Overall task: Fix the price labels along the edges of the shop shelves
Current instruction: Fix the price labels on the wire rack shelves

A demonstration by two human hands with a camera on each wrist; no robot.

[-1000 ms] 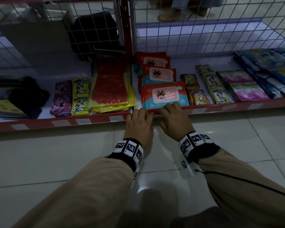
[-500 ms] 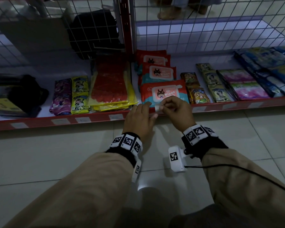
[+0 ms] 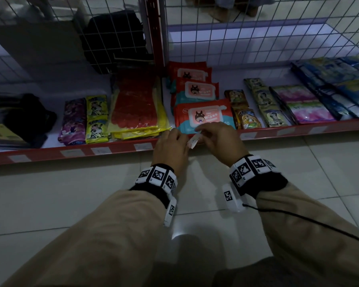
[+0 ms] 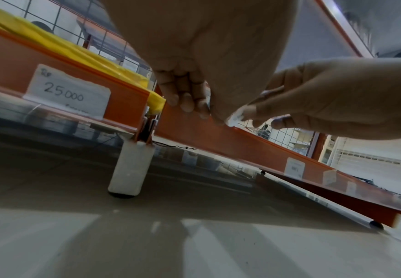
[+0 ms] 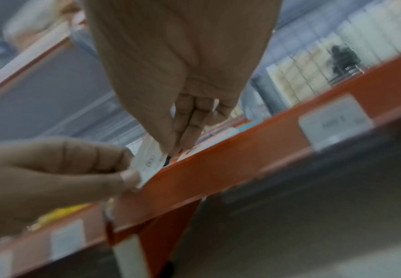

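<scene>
A small white paper price label (image 3: 193, 141) (image 5: 148, 160) (image 4: 236, 117) is held between both hands just above the red shelf edge (image 3: 120, 148) (image 5: 242, 165) (image 4: 218, 139), in front of a pack of wipes (image 3: 203, 116). My left hand (image 3: 171, 149) (image 4: 190, 101) pinches its left end. My right hand (image 3: 220, 139) (image 5: 180, 143) pinches its right end with thumb and fingers. Other labels sit in the edge strip, one reading 25.000 (image 4: 67, 93), another at the right (image 5: 332, 122).
The low shelf holds snack packets (image 3: 96, 119), a red and yellow pack (image 3: 138, 106), tissue packs (image 3: 305, 106) and blue packs (image 3: 340, 83). A wire grid back (image 3: 257, 38) and red upright (image 3: 155, 32) stand behind. A white shelf foot (image 4: 130, 169) rests on the tiled floor (image 3: 71, 193).
A second ago both hands pressed on the shelf edge. They have lifted a white label off it and now hold it between them slightly above the strip.
</scene>
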